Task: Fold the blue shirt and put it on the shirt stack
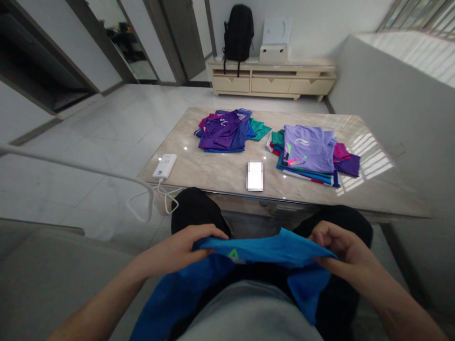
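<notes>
In the head view, a blue shirt (263, 251) is held across the lap, stretched between both hands. Its left end is pinched by the left hand (188, 246), fingers curled shut over the cloth; its right end is clamped in the closed grip of the right hand (337, 244). Beyond the hands, on the worktop (213, 170), lie a phone (255, 175) and two shirt piles (309, 151).

Blue shirt (249, 255), green triangle logo (232, 255); lilac top shirt (309, 147).
</notes>
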A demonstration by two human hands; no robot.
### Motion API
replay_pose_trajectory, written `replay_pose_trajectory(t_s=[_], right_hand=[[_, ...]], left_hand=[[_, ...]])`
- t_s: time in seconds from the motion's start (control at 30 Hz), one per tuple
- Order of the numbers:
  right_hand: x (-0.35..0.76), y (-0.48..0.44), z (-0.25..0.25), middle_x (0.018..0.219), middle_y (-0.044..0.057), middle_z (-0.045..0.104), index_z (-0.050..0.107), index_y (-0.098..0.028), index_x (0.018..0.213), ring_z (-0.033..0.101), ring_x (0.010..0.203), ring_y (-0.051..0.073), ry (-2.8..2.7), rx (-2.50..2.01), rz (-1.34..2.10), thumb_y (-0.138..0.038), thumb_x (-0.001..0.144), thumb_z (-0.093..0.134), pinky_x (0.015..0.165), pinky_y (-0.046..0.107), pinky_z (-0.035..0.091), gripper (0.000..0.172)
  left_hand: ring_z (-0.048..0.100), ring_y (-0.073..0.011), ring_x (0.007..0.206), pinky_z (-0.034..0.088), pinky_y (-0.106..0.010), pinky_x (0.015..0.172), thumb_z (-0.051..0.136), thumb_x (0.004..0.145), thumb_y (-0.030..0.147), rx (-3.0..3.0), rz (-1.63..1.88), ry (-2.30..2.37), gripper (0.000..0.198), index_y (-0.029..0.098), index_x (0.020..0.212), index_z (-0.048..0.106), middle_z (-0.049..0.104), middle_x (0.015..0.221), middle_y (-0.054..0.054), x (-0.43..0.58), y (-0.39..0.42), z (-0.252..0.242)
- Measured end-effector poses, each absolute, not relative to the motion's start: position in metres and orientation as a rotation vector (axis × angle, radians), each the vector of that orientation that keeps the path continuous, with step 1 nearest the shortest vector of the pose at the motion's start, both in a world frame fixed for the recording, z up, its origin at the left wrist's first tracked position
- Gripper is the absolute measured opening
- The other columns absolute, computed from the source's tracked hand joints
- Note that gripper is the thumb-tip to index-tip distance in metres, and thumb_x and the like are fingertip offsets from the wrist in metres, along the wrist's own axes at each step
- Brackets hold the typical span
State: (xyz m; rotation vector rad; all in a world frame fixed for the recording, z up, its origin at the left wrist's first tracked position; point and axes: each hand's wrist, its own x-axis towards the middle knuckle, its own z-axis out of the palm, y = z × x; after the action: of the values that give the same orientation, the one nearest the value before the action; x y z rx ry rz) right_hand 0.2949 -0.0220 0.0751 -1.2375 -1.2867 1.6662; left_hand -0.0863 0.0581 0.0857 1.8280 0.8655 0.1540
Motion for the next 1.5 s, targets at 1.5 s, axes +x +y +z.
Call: replay_pose_trajectory(t_s=[1.5], right_hand=[[0.275, -0.016, 0.115, 0.092, 0.003, 0.074, 0.077, -0.024, 0.096, 0.065, 0.076, 0.015, -1.035, -1.548, 1.042, -0.043, 0.076, 0.085, 0.063, 0.018, 0.054, 0.028]], left_hand=[[0.073, -0.0136, 0.081, 0.057, -0.016, 0.068, 0.086, 0.079, 0.026, 1.286, 0.720, 1.098, 0.028, 0.024, 0.105, 0.077, 0.079, 0.093, -0.002, -0.085, 0.062, 0.105]])
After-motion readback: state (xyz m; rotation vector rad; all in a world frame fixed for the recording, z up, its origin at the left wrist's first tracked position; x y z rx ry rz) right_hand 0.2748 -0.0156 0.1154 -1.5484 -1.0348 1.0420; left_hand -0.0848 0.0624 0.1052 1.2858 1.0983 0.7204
